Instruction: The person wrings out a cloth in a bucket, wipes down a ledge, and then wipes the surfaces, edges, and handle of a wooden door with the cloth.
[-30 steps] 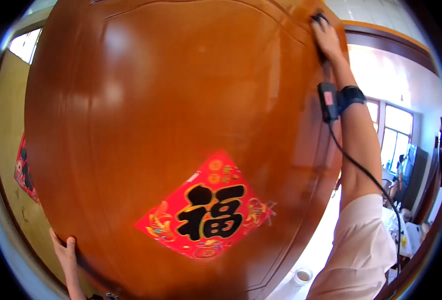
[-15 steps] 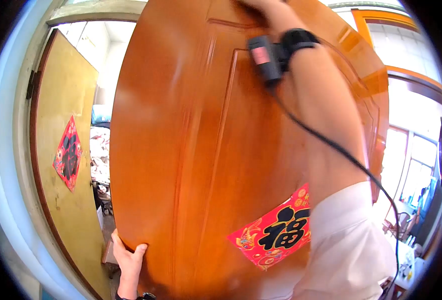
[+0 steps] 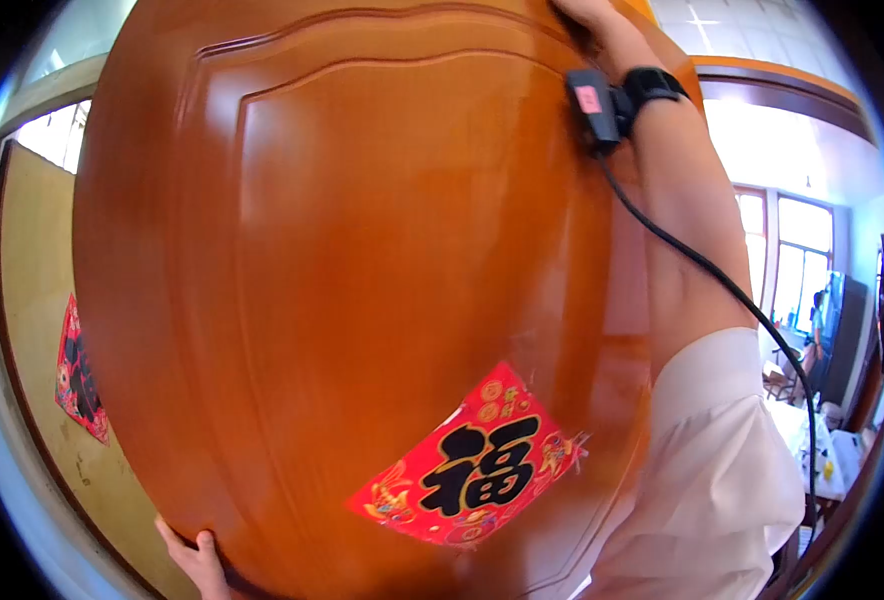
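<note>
A large brown wooden door (image 3: 362,250) fills the middle of the view, close to the camera. Low on it is a red diamond-shaped paper (image 3: 482,460) with a black character. My left hand (image 3: 198,562) grips the door's left edge near the bottom, thumb on the front face. At the top right, my right hand (image 3: 587,12) is against the door, its fingers cut off by the frame's top edge. A black device (image 3: 594,110) with a pink label is strapped to my right wrist, and a cable runs down from it.
A yellowish door (image 3: 37,230) with another red paper (image 3: 80,385) stands at the left. Through the doorway at the right are windows (image 3: 804,240), a white-covered table (image 3: 797,430) with items, and a distant person (image 3: 815,325).
Since half a second ago, the door fills more of the view and its paper appears further left. My right arm appears further right, and less of the yellowish door shows.
</note>
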